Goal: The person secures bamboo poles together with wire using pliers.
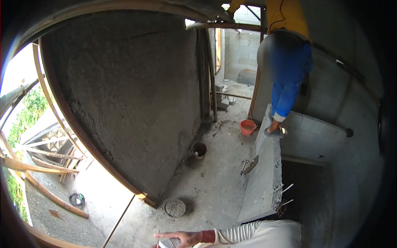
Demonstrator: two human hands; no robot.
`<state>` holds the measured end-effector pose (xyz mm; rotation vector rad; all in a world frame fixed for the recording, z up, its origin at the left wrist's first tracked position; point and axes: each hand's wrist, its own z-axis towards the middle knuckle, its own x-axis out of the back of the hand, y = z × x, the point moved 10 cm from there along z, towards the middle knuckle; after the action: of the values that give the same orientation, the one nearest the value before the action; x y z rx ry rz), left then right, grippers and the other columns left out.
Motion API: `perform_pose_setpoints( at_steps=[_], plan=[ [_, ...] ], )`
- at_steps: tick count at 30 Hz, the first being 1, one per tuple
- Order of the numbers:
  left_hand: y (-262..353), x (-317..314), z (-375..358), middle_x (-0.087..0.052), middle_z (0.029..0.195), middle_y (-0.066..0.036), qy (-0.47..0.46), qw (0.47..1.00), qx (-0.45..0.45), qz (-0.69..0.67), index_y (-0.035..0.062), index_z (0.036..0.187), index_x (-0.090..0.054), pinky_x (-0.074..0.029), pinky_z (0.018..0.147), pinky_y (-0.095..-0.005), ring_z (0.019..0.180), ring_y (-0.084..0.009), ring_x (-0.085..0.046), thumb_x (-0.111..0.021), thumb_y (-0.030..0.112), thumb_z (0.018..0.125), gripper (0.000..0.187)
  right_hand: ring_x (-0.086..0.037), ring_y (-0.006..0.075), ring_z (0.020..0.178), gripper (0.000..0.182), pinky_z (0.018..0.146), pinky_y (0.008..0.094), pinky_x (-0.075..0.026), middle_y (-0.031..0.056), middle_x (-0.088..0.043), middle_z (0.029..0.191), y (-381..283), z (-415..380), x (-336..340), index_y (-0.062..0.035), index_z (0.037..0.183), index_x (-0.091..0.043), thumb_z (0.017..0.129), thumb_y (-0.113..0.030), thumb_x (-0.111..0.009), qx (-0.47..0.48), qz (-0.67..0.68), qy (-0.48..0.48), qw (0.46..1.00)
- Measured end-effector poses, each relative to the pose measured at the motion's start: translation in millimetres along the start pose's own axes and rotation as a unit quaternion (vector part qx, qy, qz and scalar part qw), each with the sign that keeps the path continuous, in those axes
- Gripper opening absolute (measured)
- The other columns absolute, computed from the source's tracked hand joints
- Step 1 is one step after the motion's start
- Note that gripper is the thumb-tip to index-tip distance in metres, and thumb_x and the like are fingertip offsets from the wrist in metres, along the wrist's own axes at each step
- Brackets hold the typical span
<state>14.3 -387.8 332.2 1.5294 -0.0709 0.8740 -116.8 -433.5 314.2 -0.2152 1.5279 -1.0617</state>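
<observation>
My right hand (185, 238) reaches in from the lower right, in a pale ribbed sleeve (244, 232) with a red cuff. Its fingers close round a small grey-white, flat-sided object (168, 243), which the bottom edge of the view cuts off. I cannot tell what kind of thing it is. My left hand is out of view. Beyond the right hand, a bucket filled with grey mortar (174, 208) stands on the concrete floor.
A person in blue trousers (286, 95) stands on a low block wall (264, 182) with rods jutting out. A red bucket (248, 127), a dark bucket (199, 150) and a hammer-like tool (244, 167) sit on the floor. A rough plastered wall (128, 95) rises at left.
</observation>
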Motion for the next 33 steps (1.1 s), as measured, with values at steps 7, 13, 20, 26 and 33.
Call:
perform_pose_setpoints(
  at_steps=[7,13,20,26,33],
  plan=[
    [-41,-35,-20,-0.053,0.070,0.001,-0.072,0.802,0.269,-0.528,0.0092,0.082,-0.055,-0.045,0.058,-0.0262,0.062,-0.0079,-0.051,-0.053,0.030,0.109,0.035,-0.034,0.0247,0.150,0.105,0.124,0.0382,-0.024,0.0136,-0.034,0.165,-28,-2,2,-0.0035,0.165,-0.022,0.074,-0.024,-0.072,0.006,-0.238,-0.012,0.971],
    [-36,-23,-12,-0.054,0.071,0.003,-0.052,0.903,0.175,-0.388,0.0059,0.084,-0.059,-0.038,0.056,-0.0236,0.063,-0.0052,-0.048,-0.054,0.027,0.110,0.034,-0.036,0.0266,0.150,0.108,0.125,0.0391,-0.025,0.0158,-0.034,0.165,-25,-3,3,-0.0063,0.165,-0.021,0.069,-0.014,-0.070,0.013,-0.268,-0.037,0.963],
    [-17,-13,-11,-0.055,0.071,0.004,-0.034,0.972,0.079,-0.221,0.0012,0.083,-0.062,-0.031,0.057,-0.0235,0.065,-0.0033,-0.042,-0.055,0.022,0.110,0.035,-0.034,0.0300,0.152,0.107,0.125,0.0394,-0.025,0.0177,-0.033,0.165,-24,1,5,-0.0075,0.164,-0.026,0.066,-0.014,-0.068,-0.019,-0.306,-0.041,0.951],
    [-11,-12,-12,-0.059,0.072,0.001,-0.047,0.977,0.058,-0.202,0.0015,0.082,-0.062,-0.040,0.059,-0.0230,0.064,-0.0049,-0.050,-0.053,0.024,0.110,0.038,-0.033,0.0297,0.152,0.108,0.125,0.0392,-0.024,0.0180,-0.032,0.166,-27,6,11,-0.0060,0.163,-0.029,0.064,-0.020,-0.069,-0.020,-0.258,-0.038,0.965],
    [-19,-11,-13,-0.060,0.072,0.000,-0.044,0.964,0.080,-0.250,0.0032,0.081,-0.061,-0.044,0.060,-0.0246,0.063,-0.0063,-0.051,-0.053,0.025,0.111,0.038,-0.034,0.0269,0.151,0.111,0.124,0.0395,-0.026,0.0149,-0.031,0.166,-38,10,21,-0.0073,0.164,-0.027,0.063,-0.025,-0.069,0.003,-0.212,0.009,0.977]
  ],
)
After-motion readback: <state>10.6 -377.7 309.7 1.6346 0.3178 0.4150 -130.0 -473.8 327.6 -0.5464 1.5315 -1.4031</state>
